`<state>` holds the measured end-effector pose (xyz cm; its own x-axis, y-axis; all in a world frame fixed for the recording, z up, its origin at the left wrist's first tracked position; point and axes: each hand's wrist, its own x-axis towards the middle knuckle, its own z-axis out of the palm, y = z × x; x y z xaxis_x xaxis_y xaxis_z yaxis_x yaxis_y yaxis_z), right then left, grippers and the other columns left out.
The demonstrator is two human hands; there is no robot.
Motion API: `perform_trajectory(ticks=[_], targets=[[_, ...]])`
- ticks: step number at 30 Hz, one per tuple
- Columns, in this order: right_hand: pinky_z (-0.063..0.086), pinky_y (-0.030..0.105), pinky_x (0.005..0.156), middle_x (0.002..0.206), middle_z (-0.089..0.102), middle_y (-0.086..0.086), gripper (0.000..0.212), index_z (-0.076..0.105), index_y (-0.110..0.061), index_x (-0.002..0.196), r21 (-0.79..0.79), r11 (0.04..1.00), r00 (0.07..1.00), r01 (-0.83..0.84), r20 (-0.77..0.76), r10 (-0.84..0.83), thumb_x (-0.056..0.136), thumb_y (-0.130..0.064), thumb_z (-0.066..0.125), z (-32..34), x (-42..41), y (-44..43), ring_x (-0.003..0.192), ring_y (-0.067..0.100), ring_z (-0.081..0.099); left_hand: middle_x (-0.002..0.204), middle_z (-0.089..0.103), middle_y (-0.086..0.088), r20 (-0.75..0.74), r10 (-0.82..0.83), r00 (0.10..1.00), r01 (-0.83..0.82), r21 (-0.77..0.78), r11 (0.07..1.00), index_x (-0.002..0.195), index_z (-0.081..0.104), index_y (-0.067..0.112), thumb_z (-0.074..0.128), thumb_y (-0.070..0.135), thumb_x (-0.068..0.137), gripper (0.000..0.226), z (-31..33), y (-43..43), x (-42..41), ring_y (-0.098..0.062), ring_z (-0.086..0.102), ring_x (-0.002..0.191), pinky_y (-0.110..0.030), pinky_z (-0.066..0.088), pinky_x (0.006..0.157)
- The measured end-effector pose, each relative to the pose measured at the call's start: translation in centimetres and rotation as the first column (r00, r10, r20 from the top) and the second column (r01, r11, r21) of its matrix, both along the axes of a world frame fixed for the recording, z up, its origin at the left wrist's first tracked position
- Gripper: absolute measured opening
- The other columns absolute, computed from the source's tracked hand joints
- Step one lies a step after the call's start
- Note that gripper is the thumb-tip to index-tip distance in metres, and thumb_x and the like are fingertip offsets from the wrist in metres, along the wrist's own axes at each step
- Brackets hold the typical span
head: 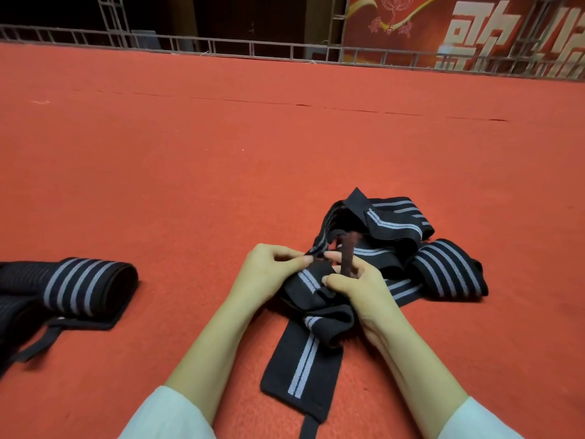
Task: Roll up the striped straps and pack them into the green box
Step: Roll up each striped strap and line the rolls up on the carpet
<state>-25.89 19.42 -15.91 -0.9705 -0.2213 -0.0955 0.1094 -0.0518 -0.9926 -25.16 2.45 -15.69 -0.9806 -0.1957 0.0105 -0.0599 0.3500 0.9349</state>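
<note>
— Red carpet (190,169): strap orientation?
— Striped strap (304,359) runs lengthwise away from operator; left hand (272,267) and right hand (357,289) pinch its middle. Pile (449,267) front-right, nearer right hand, possibly same strap. Green box unseen.

The red carpet (221,137) bears tangled striped straps (395,223) and, well left, a rolled strap (88,286).

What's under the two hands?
A black elastic strap with grey stripes lies under both hands, on the red carpet. The left hand and right hand pinch it. The part they cover is hidden.
</note>
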Motion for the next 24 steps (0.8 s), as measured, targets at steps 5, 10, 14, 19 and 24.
perform_trajectory(ticks=[5, 10, 14, 19, 24], targets=[[0.053, 0.022, 0.068, 0.082, 0.072, 0.000, 0.040, 0.065, -0.010, 0.110, -0.048, 0.994, 0.995, -0.095, -0.002, 0.095, 0.080, 0.015, 0.058, 0.2, 0.1, 0.1, 0.074, 0.012, 0.067, 0.065, 0.072, 0.009, -0.043, 0.128, 0.991, -0.127, 0.030, 0.991, 0.071, 0.077, 0.020, 0.070, 0.031, 0.087, 0.021, -0.2, -0.3, -0.3, -0.002, 0.063, 0.063, -0.022, 0.047, 0.061], [0.053, 0.023, 0.069, 0.074, 0.068, -0.001, 0.038, 0.068, -0.015, 0.104, -0.044, 0.989, 0.989, -0.143, -0.028, 0.142, 0.073, 0.008, 0.065, 0.2, -0.2, 0.4, 0.073, 0.014, 0.064, 0.043, 0.056, 0.012, -0.073, 0.226, 0.971, -0.226, -0.002, 0.974, 0.071, 0.073, 0.019, 0.064, 0.030, 0.091, 0.024, -0.6, -0.3, -0.5, 0.003, 0.049, 0.040, -0.010, 0.034, 0.044], [0.052, 0.022, 0.066, 0.077, 0.069, 0.001, 0.049, 0.068, -0.011, 0.105, -0.086, 0.983, 0.987, -0.159, -0.016, 0.158, 0.058, -0.003, 0.060, 0.6, -0.1, 0.9, 0.072, 0.013, 0.063, 0.046, 0.055, 0.003, -0.114, 0.288, 0.951, -0.295, -0.049, 0.954, 0.073, 0.069, 0.013, 0.059, 0.026, 0.095, 0.027, -1.1, -0.9, -0.5, -0.001, 0.047, 0.036, -0.011, 0.033, 0.042], [0.055, 0.023, 0.066, 0.079, 0.070, 0.004, 0.032, 0.067, -0.010, 0.100, -0.233, 0.972, 1.000, -0.016, 0.018, 0.021, 0.078, 0.011, 0.061, 1.0, -1.0, 2.5, 0.071, 0.014, 0.067, 0.080, 0.067, -0.002, -0.112, 0.294, 0.949, -0.304, -0.078, 0.950, 0.106, 0.067, 0.009, 0.058, 0.002, 0.091, 0.019, -1.3, -1.6, -0.6, -0.002, 0.056, 0.047, -0.006, 0.042, 0.052], [0.053, 0.032, 0.082, 0.089, 0.071, 0.002, 0.044, 0.065, -0.011, 0.100, -0.211, 0.977, 0.999, 0.031, 0.017, -0.028, 0.063, -0.031, 0.078, 0.5, -0.8, 1.6, 0.084, 0.015, 0.068, 0.115, 0.052, 0.005, -0.521, 0.180, 0.834, -0.309, -0.171, 0.935, 0.112, 0.063, 0.020, 0.057, 0.002, 0.090, 0.029, 2.1, 0.3, 0.9, -0.008, 0.056, 0.092, -0.010, 0.042, 0.081]])
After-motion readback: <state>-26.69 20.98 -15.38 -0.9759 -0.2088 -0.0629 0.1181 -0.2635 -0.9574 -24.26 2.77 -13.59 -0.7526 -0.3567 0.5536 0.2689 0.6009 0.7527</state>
